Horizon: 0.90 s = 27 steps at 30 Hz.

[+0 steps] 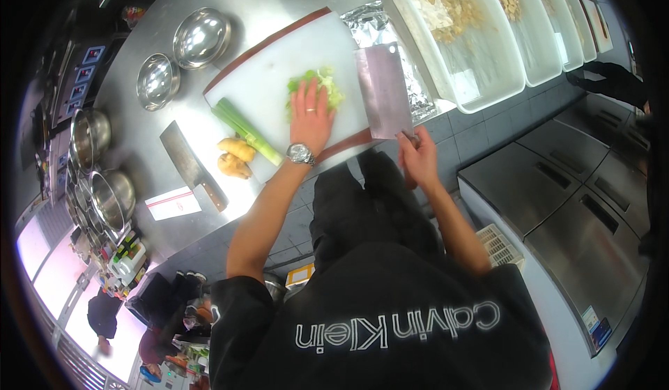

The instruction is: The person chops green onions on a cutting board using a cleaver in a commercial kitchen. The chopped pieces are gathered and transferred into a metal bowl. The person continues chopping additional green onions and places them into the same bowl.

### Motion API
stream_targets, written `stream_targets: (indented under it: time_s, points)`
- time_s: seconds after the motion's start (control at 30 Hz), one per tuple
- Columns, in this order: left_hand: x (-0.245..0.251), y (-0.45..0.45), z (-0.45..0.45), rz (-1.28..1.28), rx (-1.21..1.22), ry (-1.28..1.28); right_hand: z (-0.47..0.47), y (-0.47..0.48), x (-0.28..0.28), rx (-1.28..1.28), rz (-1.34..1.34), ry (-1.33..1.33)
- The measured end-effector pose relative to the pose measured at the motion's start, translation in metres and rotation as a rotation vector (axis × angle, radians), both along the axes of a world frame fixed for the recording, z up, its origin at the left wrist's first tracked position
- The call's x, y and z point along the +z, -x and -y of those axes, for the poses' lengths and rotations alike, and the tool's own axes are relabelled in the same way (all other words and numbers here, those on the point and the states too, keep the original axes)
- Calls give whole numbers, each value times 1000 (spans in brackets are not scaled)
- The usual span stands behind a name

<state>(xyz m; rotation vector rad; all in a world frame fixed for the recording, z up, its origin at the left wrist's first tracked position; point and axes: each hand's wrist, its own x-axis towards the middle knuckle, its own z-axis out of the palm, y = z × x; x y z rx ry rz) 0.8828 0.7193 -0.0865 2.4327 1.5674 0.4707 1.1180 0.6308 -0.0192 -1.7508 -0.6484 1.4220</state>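
My left hand point(311, 110), wearing a ring and a steel wristwatch, lies palm down with fingers spread over a small heap of chopped light-green vegetable point(332, 87). The heap is on a white cutting board point(266, 71) with brown edges. My right hand point(419, 155) grips the handle of a broad cleaver point(385, 89). Its wide blade lies over the board's right edge and a sheet of aluminium foil point(415, 81). Left of my left hand, a thick green vegetable stalk point(245, 131) crosses the board's corner. Beside it are knobbly pieces of ginger point(235, 157).
A second cleaver point(185, 155) with a wooden handle lies left on the steel counter point(141, 160), near a white paper packet point(173, 203). Two steel bowls point(202, 38) stand behind. White plastic tubs point(515, 71) line the right. Steel drawers point(564, 181) stand lower right; people point(104, 314) are lower left.
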Motion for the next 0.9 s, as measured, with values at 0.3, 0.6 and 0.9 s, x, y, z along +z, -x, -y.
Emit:
stream_targets:
  time_s: [0.3, 0.6, 0.9]
  points:
    - [-3, 15, 16, 228, 372, 91, -7, 12, -46, -19, 0, -53]
    - [-18, 6, -3, 386, 353, 121, -9, 26, -42, 20, 106, 37]
    - [9, 190, -134, 410, 1111, 171, -2, 32, -60, -31, 50, -23]
